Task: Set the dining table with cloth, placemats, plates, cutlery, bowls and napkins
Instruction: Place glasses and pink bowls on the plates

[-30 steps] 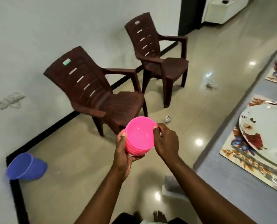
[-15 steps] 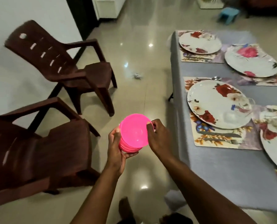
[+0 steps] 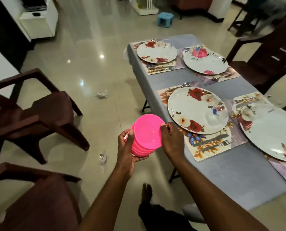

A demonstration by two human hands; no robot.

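Beside table edge (image 3: 139,67), perhaps clear floor (image 3: 95,77).

Glossy beige tiles (image 3: 92,67) reflect ceiling lights around me, brown plastic chairs (image 3: 35,117) at my left, a blue stool (image 3: 165,19) far off.

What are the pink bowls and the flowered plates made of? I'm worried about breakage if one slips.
The pink bowls look like thin glossy plastic: saturated, slightly translucent colour, tightly nested. The nearest flowered plate is glossy white with printed roses; that could be melamine or glazed ceramic, and the picture leaves it open. The left hand and right hand grip the stack.
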